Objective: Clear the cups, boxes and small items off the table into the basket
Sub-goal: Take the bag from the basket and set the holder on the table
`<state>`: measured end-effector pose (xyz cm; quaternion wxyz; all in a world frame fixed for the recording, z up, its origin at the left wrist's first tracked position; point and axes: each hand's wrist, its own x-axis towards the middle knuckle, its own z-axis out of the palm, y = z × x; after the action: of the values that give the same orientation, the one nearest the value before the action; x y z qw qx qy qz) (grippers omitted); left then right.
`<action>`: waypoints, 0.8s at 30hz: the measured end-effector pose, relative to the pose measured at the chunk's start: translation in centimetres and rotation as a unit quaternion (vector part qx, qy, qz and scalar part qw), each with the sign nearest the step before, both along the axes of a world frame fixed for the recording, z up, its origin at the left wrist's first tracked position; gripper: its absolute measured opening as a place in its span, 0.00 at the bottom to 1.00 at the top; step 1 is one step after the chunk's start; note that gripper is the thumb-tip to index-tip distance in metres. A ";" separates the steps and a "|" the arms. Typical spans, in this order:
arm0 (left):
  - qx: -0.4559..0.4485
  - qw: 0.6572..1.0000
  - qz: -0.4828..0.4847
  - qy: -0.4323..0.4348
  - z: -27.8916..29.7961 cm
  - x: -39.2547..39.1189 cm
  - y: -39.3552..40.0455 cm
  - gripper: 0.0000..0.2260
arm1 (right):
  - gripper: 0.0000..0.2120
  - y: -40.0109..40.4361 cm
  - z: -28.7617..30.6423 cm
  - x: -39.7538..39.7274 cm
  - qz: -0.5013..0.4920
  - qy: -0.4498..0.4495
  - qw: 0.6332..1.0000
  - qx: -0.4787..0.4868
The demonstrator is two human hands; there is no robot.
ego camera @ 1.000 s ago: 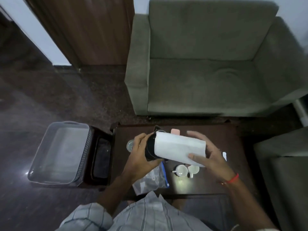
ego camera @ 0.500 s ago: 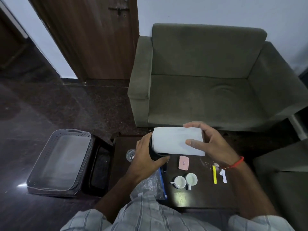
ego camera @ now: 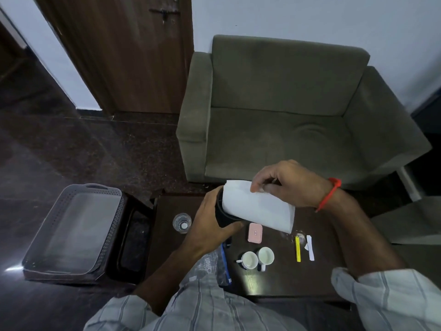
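Note:
Above the dark table [ego camera: 281, 280] I hold a white box [ego camera: 259, 207] with a black inner part [ego camera: 220, 211] sticking out at its left end. My left hand [ego camera: 212, 225] grips the black part from below. My right hand [ego camera: 286, 185] pinches the box's upper edge. On the table lie a pink case [ego camera: 254, 232], two white cups [ego camera: 257, 258], a yellow stick [ego camera: 297, 249], a white strip [ego camera: 309, 247], a clear glass [ego camera: 182, 222] and a plastic bag [ego camera: 214, 266]. The grey basket [ego camera: 71, 232] sits on the floor at the left, empty.
A green sofa [ego camera: 286, 115] stands behind the table. A dark tray [ego camera: 134, 247] lies between the basket and the table. A wooden door [ego camera: 128, 56] is at the back left. Another seat [ego camera: 410, 223] edges in at the right.
My right hand shifted from the box's right end to its upper edge. The box tilted, right end lower. The view tipped up, showing more of the table.

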<state>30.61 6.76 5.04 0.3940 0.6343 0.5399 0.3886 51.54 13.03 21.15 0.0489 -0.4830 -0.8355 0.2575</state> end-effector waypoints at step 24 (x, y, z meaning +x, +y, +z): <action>-0.115 0.977 0.003 -0.182 0.1 0.7 0.2 0.37 | 0.17 -1.5 1.9 0.3 0.001 0.167 0.984 0.068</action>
<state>31.30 6.96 5.14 0.5544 0.5019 0.5023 0.4341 51.86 11.52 23.03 0.2203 -0.4280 -0.8315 0.2773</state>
